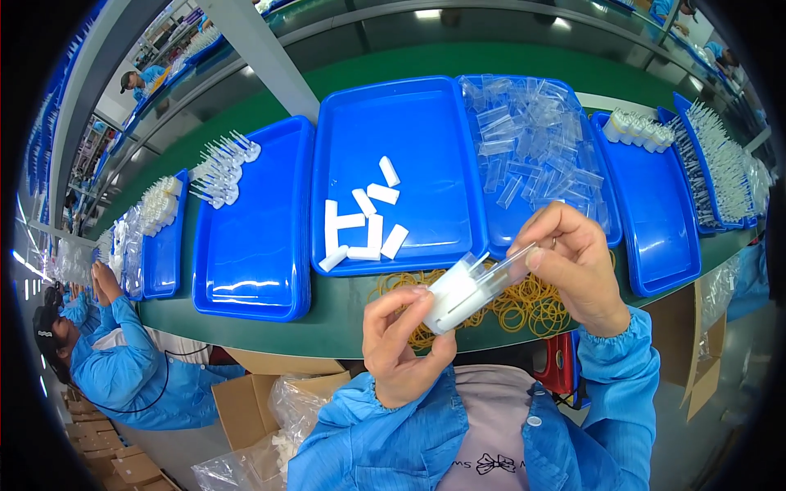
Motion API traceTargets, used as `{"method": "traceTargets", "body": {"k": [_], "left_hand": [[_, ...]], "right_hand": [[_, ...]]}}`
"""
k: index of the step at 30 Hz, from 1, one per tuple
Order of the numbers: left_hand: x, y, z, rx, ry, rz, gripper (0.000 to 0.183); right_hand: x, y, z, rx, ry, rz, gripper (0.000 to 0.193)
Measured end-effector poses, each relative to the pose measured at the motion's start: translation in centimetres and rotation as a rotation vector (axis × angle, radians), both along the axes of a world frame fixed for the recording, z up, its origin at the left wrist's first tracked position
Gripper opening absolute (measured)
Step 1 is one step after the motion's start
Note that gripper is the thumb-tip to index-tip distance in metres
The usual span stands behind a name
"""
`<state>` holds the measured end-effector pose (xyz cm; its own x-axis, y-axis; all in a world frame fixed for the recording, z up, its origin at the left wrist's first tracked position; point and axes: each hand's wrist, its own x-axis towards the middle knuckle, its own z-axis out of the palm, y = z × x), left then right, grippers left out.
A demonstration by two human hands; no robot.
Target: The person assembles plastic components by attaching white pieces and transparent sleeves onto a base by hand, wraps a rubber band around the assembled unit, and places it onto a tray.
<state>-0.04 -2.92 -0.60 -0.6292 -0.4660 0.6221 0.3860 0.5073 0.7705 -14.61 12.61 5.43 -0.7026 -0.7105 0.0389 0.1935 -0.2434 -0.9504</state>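
My left hand [405, 340] pinches a white plastic piece [452, 301] between thumb and fingers, above the table's near edge. My right hand [577, 266] grips a transparent plastic sleeve [509, 267] at its upper right end. The sleeve's other end meets the white piece; how far one sits inside the other I cannot make out. Beyond my hands, a blue tray [385, 114] holds several loose white blocks [395, 240]. To its right, another blue tray [610, 225] bears a heap of transparent sleeves [532, 131].
Yellow rubber bands [528, 311] lie heaped below my hands. A blue tray [250, 245] at left carries white nozzle-like parts [225, 168]. Blue trays at right hold small white parts [639, 131] and thin white pieces [712, 155]. A co-worker [131, 360] sits at left beside a cardboard box [246, 409].
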Motion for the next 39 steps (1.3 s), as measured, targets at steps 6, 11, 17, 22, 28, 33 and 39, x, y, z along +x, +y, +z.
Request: {"method": "traceTargets", "body": {"k": [6,11,17,22,28,33,39], "left_hand": [[-0.1,0.0,1.8,-0.13,-0.114,-0.044,0.047],[0.4,0.2,2.2,-0.186,-0.17,-0.019,0.049],[0.2,0.3,2.8,-0.233,-0.122,-0.059,0.048],[0.1,0.3,3.1,-0.151,-0.137,-0.111,0.046],[-0.1,0.1,2.7,-0.123,-0.125,-0.181,0.045],[-0.6,0.1,2.8,-0.076,-0.163,-0.158,0.045],[-0.3,0.2,1.9,-0.109,-0.138,-0.17,0.047]], "right_hand": [[-0.1,0.5,0.3,0.001,0.008,0.008,0.012],[0.2,1.0,0.8,-0.007,-0.006,0.019,0.013],[0.7,1.1,1.4,-0.003,0.146,-0.052,0.015],[0.3,1.0,1.5,0.033,0.094,-0.02,0.015],[0.3,0.8,1.7,0.085,0.11,0.043,0.015],[0.7,0.6,1.2,0.113,0.338,-0.093,0.015],[0.3,0.7,1.1,0.171,0.173,0.023,0.014]]}}
